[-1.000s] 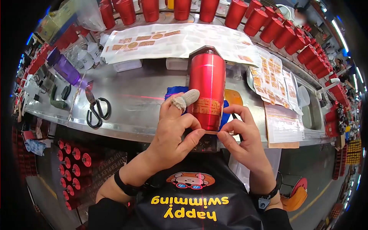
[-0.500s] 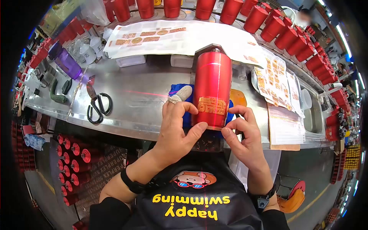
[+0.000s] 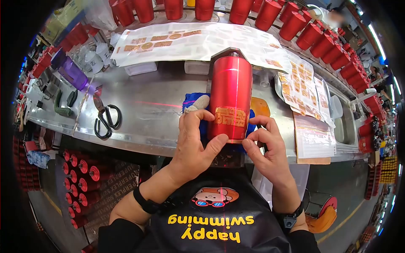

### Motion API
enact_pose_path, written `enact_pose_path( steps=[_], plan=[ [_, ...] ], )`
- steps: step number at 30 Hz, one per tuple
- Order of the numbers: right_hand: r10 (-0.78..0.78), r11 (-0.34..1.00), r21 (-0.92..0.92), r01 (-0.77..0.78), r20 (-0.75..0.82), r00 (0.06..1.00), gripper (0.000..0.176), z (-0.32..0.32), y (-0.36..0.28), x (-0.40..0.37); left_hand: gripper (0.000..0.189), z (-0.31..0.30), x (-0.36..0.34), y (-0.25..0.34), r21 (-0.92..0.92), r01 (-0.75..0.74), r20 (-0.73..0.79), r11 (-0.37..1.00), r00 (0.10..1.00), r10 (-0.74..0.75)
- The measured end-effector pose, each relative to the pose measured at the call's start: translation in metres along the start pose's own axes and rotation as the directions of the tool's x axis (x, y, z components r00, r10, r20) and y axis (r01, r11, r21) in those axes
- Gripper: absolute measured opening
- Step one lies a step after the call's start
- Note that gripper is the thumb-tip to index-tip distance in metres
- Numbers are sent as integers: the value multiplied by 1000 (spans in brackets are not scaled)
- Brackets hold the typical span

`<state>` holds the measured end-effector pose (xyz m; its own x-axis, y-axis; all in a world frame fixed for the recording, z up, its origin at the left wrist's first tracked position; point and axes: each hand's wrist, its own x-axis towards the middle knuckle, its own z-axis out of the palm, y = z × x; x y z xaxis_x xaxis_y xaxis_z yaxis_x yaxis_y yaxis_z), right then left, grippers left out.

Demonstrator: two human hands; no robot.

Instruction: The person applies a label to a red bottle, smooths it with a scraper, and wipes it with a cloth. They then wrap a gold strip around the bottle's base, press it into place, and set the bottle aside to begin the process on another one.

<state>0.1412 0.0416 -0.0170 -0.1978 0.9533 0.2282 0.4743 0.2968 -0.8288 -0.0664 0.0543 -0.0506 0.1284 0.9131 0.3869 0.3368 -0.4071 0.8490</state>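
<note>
A red metallic canister (image 3: 233,86) with a gold ornamental decal (image 3: 230,116) near its lower end lies on a support at the bench's front, its lower end towards me. My left hand (image 3: 192,145) has its index fingertip on the canister's left side and its thumb at the lower rim. A grey-white cloth cover (image 3: 203,101) sits on one left finger. From the right, my right hand (image 3: 269,147) touches the side beside the decal with bent fingers, its thumb by the bottom edge. A blue cloth (image 3: 190,98) shows behind the canister.
Black-handled scissors (image 3: 104,116) and a purple bottle (image 3: 69,71) are on the left of the steel bench (image 3: 143,114). White decal sheets (image 3: 164,42) lie behind, more decals (image 3: 303,84) at right. Red canisters (image 3: 204,9) line the back. A sink (image 3: 345,124) is far right.
The back row of red canisters has shifted to the right. Bench and held canister appear slightly farther left in view. Both hands keep nearly the same hold.
</note>
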Motion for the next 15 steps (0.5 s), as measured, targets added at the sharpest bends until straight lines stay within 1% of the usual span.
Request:
enact_pose_path(
  steps=[2,7,10,13,15],
  plan=[
    [18,1000,12,-18,14,1000,9,5,-3,13,47,-6,9,-5,9,11,3,1000,1000,-11],
    [34,999,26,-35,17,999,9,7,-5,16,49,-10,12,-6,16,45,13,999,999,-46],
    [39,999,21,-39,22,999,10,8,-4,18,48,-10,12,-8,29,33,19,999,999,-34],
    [45,999,26,-45,18,999,10,8,-4,17,45,-12,12,-10,-79,70,37,994,997,-68],
    [27,999,26,-27,12,1000,10,9,-3,18,42,-11,11,-9,-53,44,23,998,999,-43]
  ],
)
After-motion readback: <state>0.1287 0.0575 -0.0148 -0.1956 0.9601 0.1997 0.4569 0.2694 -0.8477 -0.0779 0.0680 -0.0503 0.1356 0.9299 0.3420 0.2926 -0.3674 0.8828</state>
